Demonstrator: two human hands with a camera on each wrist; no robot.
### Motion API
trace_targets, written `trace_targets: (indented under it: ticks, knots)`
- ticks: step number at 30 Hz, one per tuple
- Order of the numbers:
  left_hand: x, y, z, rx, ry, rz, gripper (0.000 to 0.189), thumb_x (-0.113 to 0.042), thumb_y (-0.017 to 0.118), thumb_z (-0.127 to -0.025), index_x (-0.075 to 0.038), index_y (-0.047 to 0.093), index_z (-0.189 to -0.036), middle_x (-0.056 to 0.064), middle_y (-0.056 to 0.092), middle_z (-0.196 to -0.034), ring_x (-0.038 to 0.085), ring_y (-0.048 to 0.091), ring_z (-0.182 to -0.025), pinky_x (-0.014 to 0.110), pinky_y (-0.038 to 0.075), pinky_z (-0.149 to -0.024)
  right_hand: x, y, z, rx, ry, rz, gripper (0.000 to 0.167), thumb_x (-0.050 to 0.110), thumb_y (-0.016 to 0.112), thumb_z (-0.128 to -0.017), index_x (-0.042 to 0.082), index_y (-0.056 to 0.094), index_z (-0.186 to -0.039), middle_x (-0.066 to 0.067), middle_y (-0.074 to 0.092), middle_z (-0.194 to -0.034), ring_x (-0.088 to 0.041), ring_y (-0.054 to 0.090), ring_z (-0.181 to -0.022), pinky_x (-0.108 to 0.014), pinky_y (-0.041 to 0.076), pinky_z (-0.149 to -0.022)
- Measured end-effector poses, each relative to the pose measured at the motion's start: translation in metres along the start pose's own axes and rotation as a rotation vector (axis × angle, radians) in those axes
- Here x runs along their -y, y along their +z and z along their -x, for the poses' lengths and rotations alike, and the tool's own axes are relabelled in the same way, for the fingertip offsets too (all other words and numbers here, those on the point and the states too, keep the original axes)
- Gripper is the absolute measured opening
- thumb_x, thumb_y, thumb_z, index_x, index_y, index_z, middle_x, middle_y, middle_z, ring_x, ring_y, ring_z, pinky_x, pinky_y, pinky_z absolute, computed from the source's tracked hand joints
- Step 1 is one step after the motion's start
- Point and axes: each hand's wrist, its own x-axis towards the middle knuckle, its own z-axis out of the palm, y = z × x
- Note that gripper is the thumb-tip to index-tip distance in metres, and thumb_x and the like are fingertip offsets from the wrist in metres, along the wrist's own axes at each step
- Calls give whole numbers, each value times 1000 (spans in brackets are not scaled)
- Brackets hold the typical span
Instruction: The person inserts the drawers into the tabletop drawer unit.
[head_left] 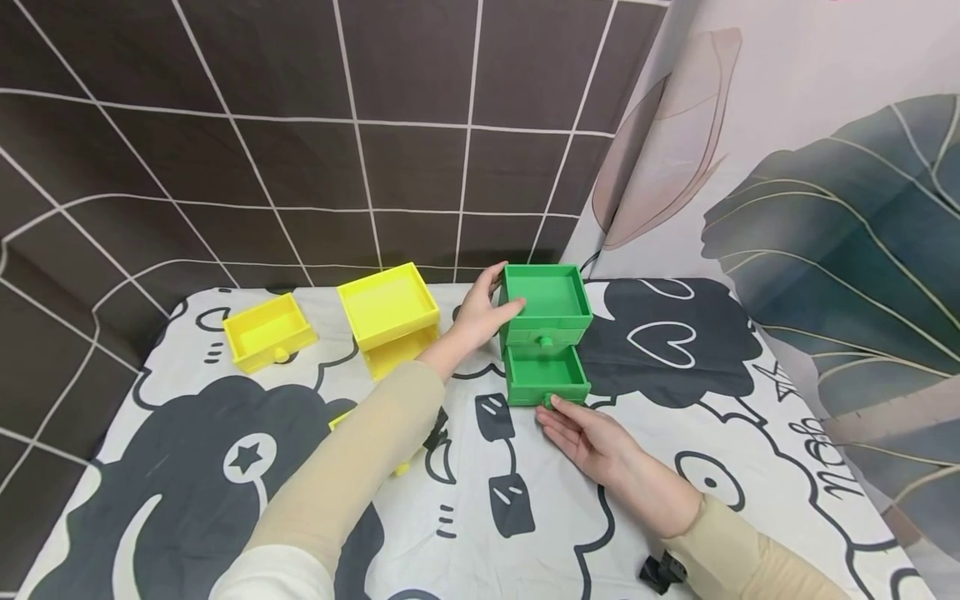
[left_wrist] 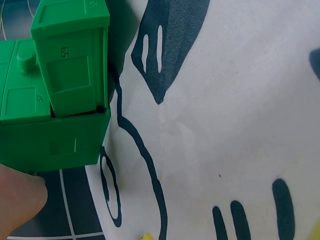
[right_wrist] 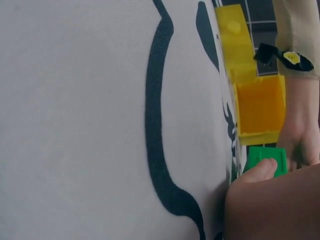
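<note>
Head view: green cabinet (head_left: 551,297) between my fingers

It stands upright on the printed cloth (head_left: 540,567), right of a yellow box (head_left: 384,308), with a yellow drawer (head_left: 252,359) farther left. My left sleeve (head_left: 352,467) mostly hides another yellow piece (head_left: 337,419). The cabinet's knobs face me; with its lower drawer (head_left: 545,392) out, its long side runs front to back. My left fingers (head_left: 487,282) grip its left side; my right fingers (head_left: 558,429) pinch the lower knob (head_left: 548,401).

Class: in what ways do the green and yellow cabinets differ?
The green cabinet has a lower drawer pulled out; the yellow cabinet shows a drawerless front opening. The left hand grips the green cabinet, not the yellow cabinet. Both have shallow, rimmed tops.
</note>
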Motion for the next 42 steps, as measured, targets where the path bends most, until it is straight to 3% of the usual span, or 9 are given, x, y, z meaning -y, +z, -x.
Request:
trace_targets:
  ticks: [12,27,37,42]
  knots:
    - [-1,0,2,-1,-3,12,76,-14,70,-100,-10,33,-166,14,38,-170,31,34,-161,44,28,-136,2,3,-3,-9,-15,12,28,12,55,-111,14,75,-91,-1,82,-92,-8,80,-91,-21,65,-90]
    - [3,1,-2,1,-1,33,76,-14,69,-100,-9,32,-166,14,37,-171,31,32,-161,45,29,-135,4,13,-15,-91,-28,18,24,9,56,-110,11,73,-94,-4,81,-89,-9,80,-86,-23,66,-88]
    - [2,1,0,1,-19,27,75,-14,70,-100,-13,33,-166,13,38,-171,30,33,-161,45,28,-136,10,9,-21,-136,-70,171,13,9,59,-108,9,71,-101,-1,81,-83,-7,80,-79,-21,67,-79]
    - [1,1,0,4,-14,29,76,-15,69,-100,-12,32,-166,13,37,-171,30,33,-161,46,29,-135,17,8,-23,-132,-47,113,19,10,58,-109,11,72,-97,-3,81,-85,-9,80,-82,-22,67,-84]
